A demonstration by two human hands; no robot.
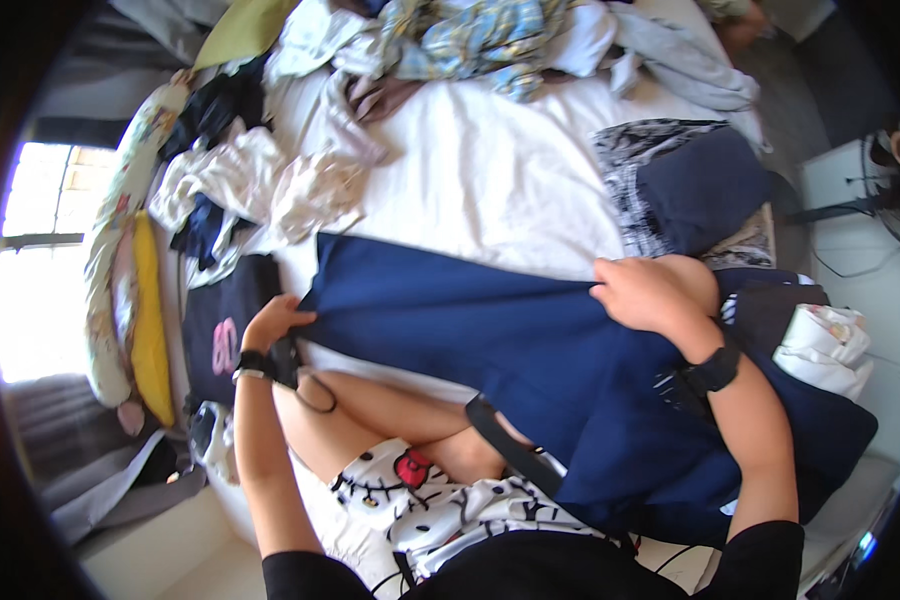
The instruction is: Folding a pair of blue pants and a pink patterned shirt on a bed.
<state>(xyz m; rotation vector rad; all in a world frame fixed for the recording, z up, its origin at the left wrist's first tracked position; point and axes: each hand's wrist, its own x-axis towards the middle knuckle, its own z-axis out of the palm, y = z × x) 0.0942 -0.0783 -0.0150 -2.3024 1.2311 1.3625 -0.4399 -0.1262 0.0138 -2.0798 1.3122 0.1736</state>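
A navy blue garment (457, 307) is stretched out across my lap and over the white bed sheet (487, 172). My left hand (276, 322) pinches its far left edge, close to a dark folded garment with pink print (221, 330). Higher up its right part, my right hand (637, 292) grips the cloth's upper edge between thumb and fingers. The rest of the garment spreads down over my right knee and under my right forearm. A dark band of cloth (514, 450) shows at its lower edge above my patterned white shorts (450, 510).
Folded clothes (705, 187) and a rolled white cloth (825, 345) lie on the right. Crumpled light garments (255, 180) are at the left, and a plaid cloth (487, 45) lies among others at the far side. Long pillows (124, 247) line the left edge. Another person's hand (742, 30) shows at the top right.
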